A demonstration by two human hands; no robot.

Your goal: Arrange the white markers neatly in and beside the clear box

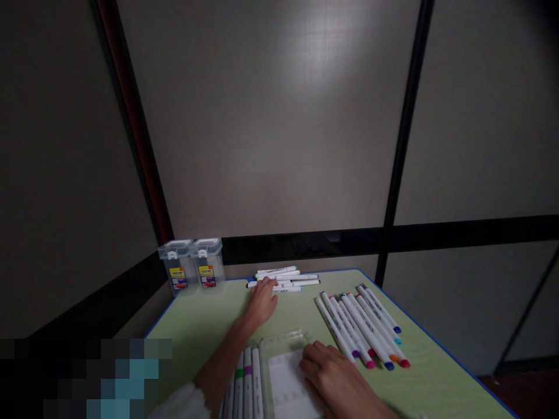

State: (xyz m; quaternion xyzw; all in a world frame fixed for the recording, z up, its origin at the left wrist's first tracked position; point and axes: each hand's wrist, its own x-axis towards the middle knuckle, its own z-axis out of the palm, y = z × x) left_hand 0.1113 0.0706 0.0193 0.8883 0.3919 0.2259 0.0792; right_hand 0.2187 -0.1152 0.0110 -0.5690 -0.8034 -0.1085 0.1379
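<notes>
My left hand (262,302) reaches over the near side of a loose pile of white markers (286,278) at the back of the table. Its thumb and fingers are apart, and the fingertips are at the markers. In front of me lies a clear plastic case (283,336) with a white insert (286,372). My right hand (334,375) is bent over the case's right side, fingers curled on it. Left of the insert stands a row of white markers (247,387), some with green or purple bands, partly hidden by my left forearm.
Several white markers with coloured ends (362,326) lie side by side on the right of the green table (209,320). Two clear lidded boxes (192,267) with yellow labels stand at the back left. A panelled wall (279,145) rises behind the table's blue edge.
</notes>
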